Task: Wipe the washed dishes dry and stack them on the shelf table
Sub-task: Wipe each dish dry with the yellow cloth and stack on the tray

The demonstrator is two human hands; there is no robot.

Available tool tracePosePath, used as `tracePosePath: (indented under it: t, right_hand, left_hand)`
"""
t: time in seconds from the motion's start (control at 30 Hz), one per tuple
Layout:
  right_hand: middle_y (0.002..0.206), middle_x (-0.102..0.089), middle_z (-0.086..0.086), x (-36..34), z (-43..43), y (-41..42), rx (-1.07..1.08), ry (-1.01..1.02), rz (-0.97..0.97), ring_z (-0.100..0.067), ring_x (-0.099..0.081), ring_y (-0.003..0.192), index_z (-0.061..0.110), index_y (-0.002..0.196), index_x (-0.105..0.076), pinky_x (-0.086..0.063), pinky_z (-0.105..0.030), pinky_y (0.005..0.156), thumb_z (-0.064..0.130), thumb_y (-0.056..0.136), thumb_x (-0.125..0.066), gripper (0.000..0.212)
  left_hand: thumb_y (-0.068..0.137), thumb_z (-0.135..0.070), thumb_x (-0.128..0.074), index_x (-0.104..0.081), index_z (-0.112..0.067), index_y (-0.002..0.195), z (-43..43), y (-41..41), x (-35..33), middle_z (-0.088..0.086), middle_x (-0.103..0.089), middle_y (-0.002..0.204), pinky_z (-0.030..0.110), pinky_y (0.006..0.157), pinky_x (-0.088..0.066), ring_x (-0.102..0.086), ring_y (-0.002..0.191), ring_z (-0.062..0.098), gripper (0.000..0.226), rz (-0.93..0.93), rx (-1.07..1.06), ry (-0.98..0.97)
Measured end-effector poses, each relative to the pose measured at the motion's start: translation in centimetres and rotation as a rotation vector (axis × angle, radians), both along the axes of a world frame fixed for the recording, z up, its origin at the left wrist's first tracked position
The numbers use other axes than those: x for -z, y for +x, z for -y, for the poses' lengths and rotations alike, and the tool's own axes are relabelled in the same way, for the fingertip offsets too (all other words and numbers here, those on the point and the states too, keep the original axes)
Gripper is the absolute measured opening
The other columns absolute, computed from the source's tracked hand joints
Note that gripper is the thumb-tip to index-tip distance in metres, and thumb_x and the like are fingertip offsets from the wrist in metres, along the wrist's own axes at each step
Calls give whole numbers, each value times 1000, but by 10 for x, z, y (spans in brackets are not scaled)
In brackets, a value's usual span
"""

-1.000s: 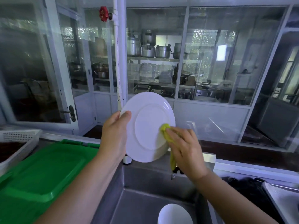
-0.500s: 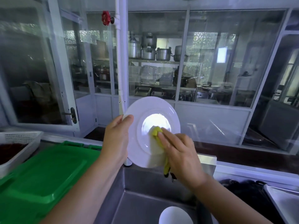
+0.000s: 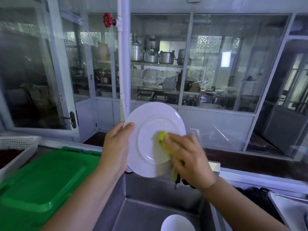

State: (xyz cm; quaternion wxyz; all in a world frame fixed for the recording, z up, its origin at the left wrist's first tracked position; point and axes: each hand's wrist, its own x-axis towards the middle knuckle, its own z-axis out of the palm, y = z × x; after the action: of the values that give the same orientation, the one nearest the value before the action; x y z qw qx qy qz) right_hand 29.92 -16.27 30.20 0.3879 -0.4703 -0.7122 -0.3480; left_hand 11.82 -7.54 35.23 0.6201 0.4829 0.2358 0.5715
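Head view, starting nearest: a steel sink (image 3: 146,212) fills the bottom centre, and a white bowl (image 3: 177,223) lies in it at the near edge, partly cut off by the frame. To the near left a green plastic lid (image 3: 41,180) covers a bin, and a white perforated basket (image 3: 20,144) sits just beyond it at the left edge. At the near right is a dark bundle (image 3: 260,199) beside a white tray (image 3: 293,212) (too dim to tell what the bundle is).

Above the sink both forearms reach forward. The left hand (image 3: 116,147) grips the left rim of a white plate (image 3: 150,127), thumb laid over the face turned to the camera and the other fingers hidden behind it. The plate is held nearly upright in the air, over the far edge of the sink. The right hand (image 3: 190,162) has its fingers bent over a yellow cloth (image 3: 162,137) and presses it against the lower right of the plate's centre; the cloth's tail hangs below the palm. This hand is blurred.

Beyond the plate a white pipe (image 3: 123,64) rises with a red valve wheel (image 3: 108,20) near its top. Behind it stands a glass partition (image 3: 233,72), and through the glass metal pots (image 3: 151,55) sit on a far shelf.
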Motion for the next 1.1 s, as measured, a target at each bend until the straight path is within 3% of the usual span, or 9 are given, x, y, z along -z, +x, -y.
tracePosePath:
  t: [0.1, 0.2, 0.33, 0.5, 0.57, 0.7, 0.8, 0.97, 1.1]
  right_hand:
    - [129, -53, -2, -29, -2, 4, 18, 114, -190, -24, -50, 98, 11, 133, -53, -43, -33, 88, 7, 88, -59, 45]
    - [132, -55, -4, -52, -10, -20, -36, 75, -214, -26, -52, 102, 6, 133, -55, -40, -31, 94, 15, 92, -53, 43]
    - [129, -58, 6, -49, -16, -29, 71, 29, -213, -24, -49, 101, 20, 135, -54, -40, -42, 89, 25, 95, -47, 41]
    - [103, -54, 25, -38, -17, 1, 49, 13, -727, -10, -42, 102, 45, 125, -47, -36, -37, 98, 33, 95, -37, 34]
    - [107, -53, 28, -37, -18, 3, -16, -16, -874, 0, -45, 106, 40, 123, -50, -37, -35, 102, 29, 94, -37, 33]
    - [111, -59, 12, -47, -18, -23, -27, 13, -541, -15, -55, 105, 23, 123, -60, -41, -41, 94, 24, 91, -41, 38]
    - [105, -61, 3, -51, -21, -32, 66, 25, -352, -19, -56, 97, 21, 122, -62, -39, -37, 89, 25, 91, -42, 37]
    - [115, -60, 23, -40, -13, -12, -105, 3, -963, 0, -54, 111, 45, 117, -53, -40, -18, 94, 32, 96, -38, 30]
    - [136, -54, 9, -17, -12, -9, -227, 4, -1400, -8, -49, 127, 34, 133, -50, -37, -37, 110, 32, 104, -38, 31]
  left_hand:
    - [84, -27, -65, -64, -9, 72, -4, 1, 6, 10, -60, 78, 36, 76, -41, -54, 76, 22, 22, -62, 17, 97]
    - [68, -48, -62, -52, 6, 85, 8, 8, 12, 17, -53, 74, 37, 70, -36, -47, 71, 21, 58, -216, 51, 253]
    - [77, -42, -58, -53, 2, 80, 20, 11, 14, 14, -48, 66, 33, 62, -36, -44, 64, 17, 44, -298, 24, 369]
    - [79, -36, -55, -43, 9, 75, 22, 0, 15, 22, -42, 64, 28, 58, -30, -38, 63, 16, 47, -273, -18, 447]
    - [80, -37, -55, -44, 7, 76, 20, 0, 15, 28, -45, 69, 31, 60, -31, -40, 64, 17, 46, -293, -26, 471]
    - [79, -38, -53, -34, -15, 64, 18, 12, 20, -3, -33, 53, 32, 57, -26, -32, 56, 12, 33, -446, -77, 547]
    - [79, -35, -52, -34, -10, 64, 19, 18, 18, -2, -33, 55, 34, 57, -28, -31, 57, 15, 34, -433, -63, 527]
    - [78, -44, -55, -43, 5, 72, 20, 7, 13, 14, -40, 60, 30, 57, -28, -37, 59, 15, 51, -355, -69, 573]
    - [71, -52, -56, -44, -3, 70, 23, 4, 10, 14, -43, 65, 30, 60, -30, -39, 65, 15, 50, -198, -44, 498]
